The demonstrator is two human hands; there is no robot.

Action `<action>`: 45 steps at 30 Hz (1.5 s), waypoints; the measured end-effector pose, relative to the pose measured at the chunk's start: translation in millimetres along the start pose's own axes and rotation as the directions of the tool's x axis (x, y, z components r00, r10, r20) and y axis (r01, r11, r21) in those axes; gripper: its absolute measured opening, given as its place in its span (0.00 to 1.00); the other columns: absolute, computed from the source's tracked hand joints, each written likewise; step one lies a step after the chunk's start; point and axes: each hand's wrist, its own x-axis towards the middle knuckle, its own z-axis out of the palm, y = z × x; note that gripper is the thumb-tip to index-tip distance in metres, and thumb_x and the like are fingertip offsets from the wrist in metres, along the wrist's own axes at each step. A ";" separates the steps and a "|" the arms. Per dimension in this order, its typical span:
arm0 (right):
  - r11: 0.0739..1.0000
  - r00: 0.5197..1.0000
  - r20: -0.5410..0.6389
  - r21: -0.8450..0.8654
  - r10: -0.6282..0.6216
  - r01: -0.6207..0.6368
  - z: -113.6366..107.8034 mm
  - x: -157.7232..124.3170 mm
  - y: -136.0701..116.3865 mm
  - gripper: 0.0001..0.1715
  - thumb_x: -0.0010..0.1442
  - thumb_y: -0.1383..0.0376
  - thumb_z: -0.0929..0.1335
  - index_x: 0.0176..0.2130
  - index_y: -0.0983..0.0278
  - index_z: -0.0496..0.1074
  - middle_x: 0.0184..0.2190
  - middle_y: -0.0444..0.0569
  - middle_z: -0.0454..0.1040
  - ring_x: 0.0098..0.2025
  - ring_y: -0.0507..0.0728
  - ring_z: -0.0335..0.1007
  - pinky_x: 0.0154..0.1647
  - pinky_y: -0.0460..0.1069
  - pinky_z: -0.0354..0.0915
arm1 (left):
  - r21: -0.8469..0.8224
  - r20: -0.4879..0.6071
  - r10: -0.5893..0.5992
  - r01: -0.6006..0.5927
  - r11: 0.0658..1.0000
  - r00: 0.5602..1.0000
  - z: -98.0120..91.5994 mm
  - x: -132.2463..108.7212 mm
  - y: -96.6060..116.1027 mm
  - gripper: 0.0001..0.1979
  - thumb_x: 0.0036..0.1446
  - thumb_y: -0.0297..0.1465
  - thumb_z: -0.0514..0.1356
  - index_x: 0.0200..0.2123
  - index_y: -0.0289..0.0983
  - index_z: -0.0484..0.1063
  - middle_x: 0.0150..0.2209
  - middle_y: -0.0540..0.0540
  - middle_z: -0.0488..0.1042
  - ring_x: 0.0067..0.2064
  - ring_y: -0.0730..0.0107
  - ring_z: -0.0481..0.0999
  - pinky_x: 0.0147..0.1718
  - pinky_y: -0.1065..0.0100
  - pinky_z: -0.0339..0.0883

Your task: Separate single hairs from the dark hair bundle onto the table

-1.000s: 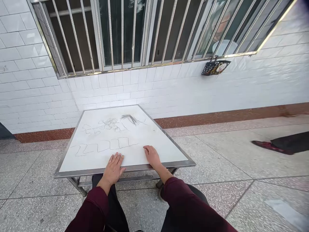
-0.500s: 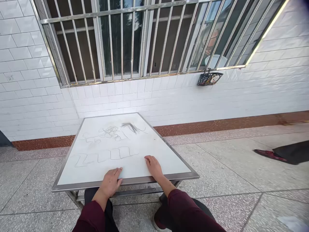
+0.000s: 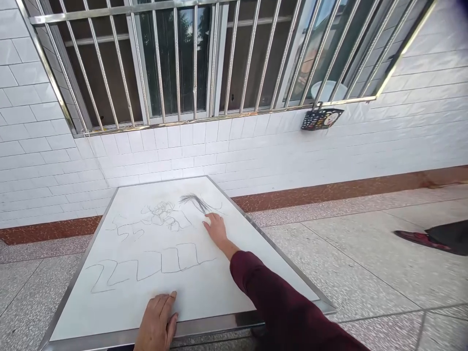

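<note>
Your counter [image 3: 106,319] stretches lengthwise, away from you toward the wall [image 3: 263,161]. The stepped line [image 3: 161,263] on it runs rightward, climbing slightly; your left hand [image 3: 155,321] lies open by the front edge. A dark scribble [image 3: 199,201] slants down rightward to your right hand [image 3: 217,230], loosely open.

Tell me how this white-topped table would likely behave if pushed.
The table would probably stay stiff, since a metal rim frames its flat top. Its breadth hints at some weight. Pushed forward, it might soon meet the tiled wall beyond.
</note>
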 end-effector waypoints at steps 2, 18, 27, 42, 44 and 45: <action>0.999 1.000 -0.024 -0.050 0.018 -0.019 9.0 32.1 -0.3 0.24 0.61 0.58 0.63 0.55 0.62 0.63 0.57 0.57 0.63 0.60 0.65 0.54 0.59 0.59 0.52 | -0.013 0.002 0.037 -0.037 0.999 0.999 4.3 -1.0 -3.7 0.23 0.62 0.33 0.55 0.60 0.35 0.65 0.45 0.40 0.78 0.45 0.61 0.77 0.43 0.62 0.75; 0.964 0.985 0.162 -0.267 0.057 -0.012 35.6 99.0 39.7 0.20 0.66 0.58 0.60 0.49 0.69 0.68 0.50 0.65 0.67 0.53 0.69 0.60 0.52 0.63 0.53 | -0.025 -0.039 0.005 -0.006 1.000 0.999 12.5 -8.0 -0.4 0.23 0.61 0.29 0.52 0.60 0.38 0.64 0.43 0.38 0.79 0.46 0.57 0.78 0.40 0.59 0.74; 0.942 0.983 0.173 -0.336 0.065 -0.003 -20.9 -12.9 45.0 0.13 0.65 0.64 0.60 0.45 0.66 0.69 0.43 0.60 0.70 0.46 0.67 0.63 0.46 0.61 0.57 | 0.006 0.127 -0.040 0.040 0.999 0.991 -21.5 9.5 9.4 0.21 0.61 0.28 0.56 0.57 0.35 0.66 0.49 0.39 0.76 0.50 0.58 0.75 0.49 0.56 0.72; 0.970 0.992 0.129 -0.242 0.013 0.018 -28.9 -22.9 14.7 0.09 0.65 0.64 0.62 0.38 0.62 0.71 0.39 0.52 0.73 0.44 0.62 0.62 0.43 0.53 0.56 | 0.075 0.153 -0.035 0.024 0.997 0.988 -17.6 5.6 8.6 0.20 0.61 0.27 0.55 0.57 0.35 0.66 0.50 0.39 0.76 0.51 0.58 0.74 0.50 0.55 0.70; 0.970 0.991 0.130 -0.242 0.034 -0.002 -25.4 -26.0 15.9 0.08 0.65 0.64 0.62 0.38 0.62 0.70 0.39 0.53 0.73 0.44 0.62 0.62 0.42 0.53 0.56 | 0.086 0.156 -0.029 0.015 0.996 0.987 -17.1 4.8 8.1 0.21 0.61 0.28 0.55 0.58 0.35 0.65 0.50 0.39 0.76 0.51 0.58 0.74 0.50 0.55 0.70; 0.970 0.991 0.129 -0.242 0.044 -0.011 -24.4 -27.4 17.0 0.08 0.65 0.64 0.62 0.38 0.62 0.70 0.39 0.53 0.72 0.44 0.62 0.62 0.42 0.53 0.56 | 0.089 0.153 -0.029 0.016 0.996 0.988 -16.9 4.4 7.9 0.21 0.61 0.27 0.55 0.58 0.35 0.65 0.50 0.39 0.76 0.51 0.58 0.74 0.50 0.55 0.70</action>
